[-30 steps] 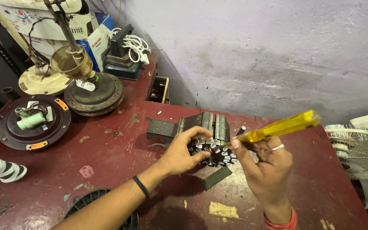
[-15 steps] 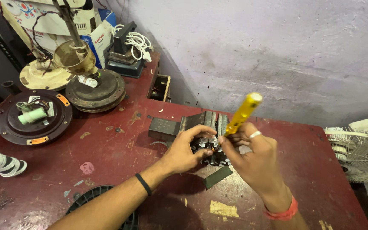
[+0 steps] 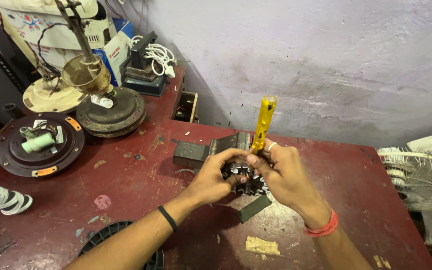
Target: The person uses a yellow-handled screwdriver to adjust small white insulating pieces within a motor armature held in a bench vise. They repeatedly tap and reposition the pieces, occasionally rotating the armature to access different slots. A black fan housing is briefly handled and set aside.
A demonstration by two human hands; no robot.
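A round slotted metal motor core (image 3: 248, 180) lies on the red workbench (image 3: 141, 185). My left hand (image 3: 216, 175) grips its left side. My right hand (image 3: 281, 172) holds a yellow-handled screwdriver (image 3: 263, 122) almost upright, its tip down in the core and hidden by my fingers. A dark metal block (image 3: 191, 152) lies just behind the core, and a dark green strip (image 3: 254, 208) lies in front of it.
At the left stand a dark round motor cover (image 3: 38, 145), a rusty fan motor with a rod (image 3: 108, 107) and rolls of white tape (image 3: 1, 199). A black round part (image 3: 101, 237) lies at the near edge. A white fan guard (image 3: 416, 175) sits off the right.
My right hand has swung the screwdriver from lying nearly level, handle to the right, to standing upright over the core, and has closed in beside my left hand.
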